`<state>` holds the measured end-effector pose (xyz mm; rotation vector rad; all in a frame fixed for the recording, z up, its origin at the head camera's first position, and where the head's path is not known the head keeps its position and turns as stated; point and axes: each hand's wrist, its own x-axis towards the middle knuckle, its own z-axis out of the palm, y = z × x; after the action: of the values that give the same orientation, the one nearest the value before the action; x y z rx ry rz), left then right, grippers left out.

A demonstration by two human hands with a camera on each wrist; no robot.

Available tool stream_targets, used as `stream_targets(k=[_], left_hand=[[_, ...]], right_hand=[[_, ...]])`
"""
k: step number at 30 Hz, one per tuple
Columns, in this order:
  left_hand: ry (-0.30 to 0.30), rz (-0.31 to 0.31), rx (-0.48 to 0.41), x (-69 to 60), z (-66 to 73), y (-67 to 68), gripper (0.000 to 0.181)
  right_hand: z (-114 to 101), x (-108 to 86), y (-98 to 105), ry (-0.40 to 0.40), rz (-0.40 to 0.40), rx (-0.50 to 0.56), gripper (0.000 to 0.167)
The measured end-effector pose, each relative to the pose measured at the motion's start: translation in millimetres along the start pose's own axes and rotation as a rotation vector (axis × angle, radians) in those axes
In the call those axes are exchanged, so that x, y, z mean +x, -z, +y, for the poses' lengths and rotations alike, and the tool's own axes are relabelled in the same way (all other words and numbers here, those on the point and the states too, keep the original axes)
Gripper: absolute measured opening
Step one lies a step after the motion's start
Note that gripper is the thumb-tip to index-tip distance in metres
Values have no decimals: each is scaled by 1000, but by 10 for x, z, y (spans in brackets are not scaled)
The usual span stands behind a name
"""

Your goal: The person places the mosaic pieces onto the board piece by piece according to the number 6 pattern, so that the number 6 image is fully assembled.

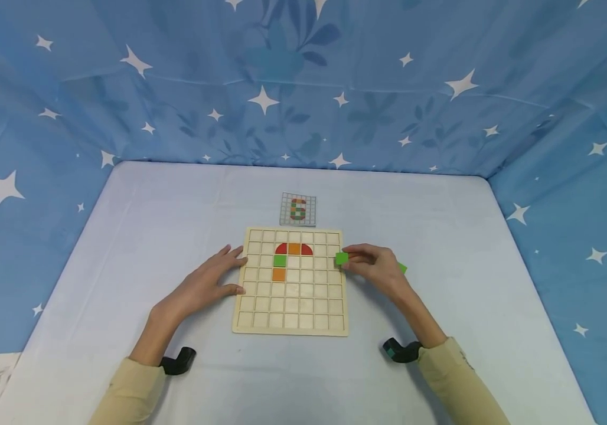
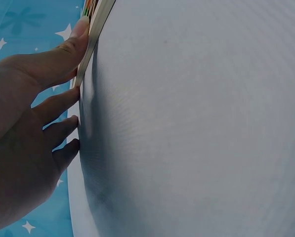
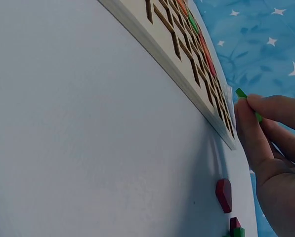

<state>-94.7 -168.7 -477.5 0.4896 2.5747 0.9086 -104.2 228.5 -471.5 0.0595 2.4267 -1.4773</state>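
Note:
A pale wooden grid board (image 1: 291,321) lies on the table, holding two red quarter-round pieces (image 1: 281,249) with an orange square (image 1: 294,248) between them, then a green square (image 1: 280,261) and another orange square (image 1: 279,274) below. My left hand (image 1: 199,286) touches the board's left edge with spread fingers; in the left wrist view the thumb of that hand (image 2: 28,113) lies on the rim. Between thumb and fingertips my right hand (image 1: 380,268) pinches a green square piece (image 1: 342,258) at the board's right edge. The right wrist view shows this hand (image 3: 278,133) gripping the green piece (image 3: 241,93).
Behind the board lies a small card (image 1: 297,209) with a coloured grid pattern. A green piece (image 1: 402,268) shows beside my right hand. Near the board in the right wrist view are a red piece (image 3: 224,195) and a green one (image 3: 239,232). Blue star-patterned cloth surrounds the table.

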Motion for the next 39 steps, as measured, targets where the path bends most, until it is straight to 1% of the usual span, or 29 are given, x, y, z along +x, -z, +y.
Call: stream_targets(k=[4,7,17,20,23,31,39], left_hand=[[-2,1,11,8,-6,-9,71],[-2,3,14,9,-10,-14,70],[-12,3,14,16,-2,-11,71],[-8,3,16,13,-2,-8,71],[-7,5,14,10,-5,-10,71],[-13,0,-2,-1,-19,-16,72],[-15,-1,0,1,-27,-5,71]], right_hand=[[-25,2,-47,23,-15,-23,41],[-43,8,-96,20,-26,-30,39],[-120,16,-314,30,-64,23,35],[-147,12,-390,20,-76,20,35],[-170,10,-452,28,-82,10,34],[-248,7,-575,117,-84,-52,32],[-304,11,-689,173,-83,-65,30]])
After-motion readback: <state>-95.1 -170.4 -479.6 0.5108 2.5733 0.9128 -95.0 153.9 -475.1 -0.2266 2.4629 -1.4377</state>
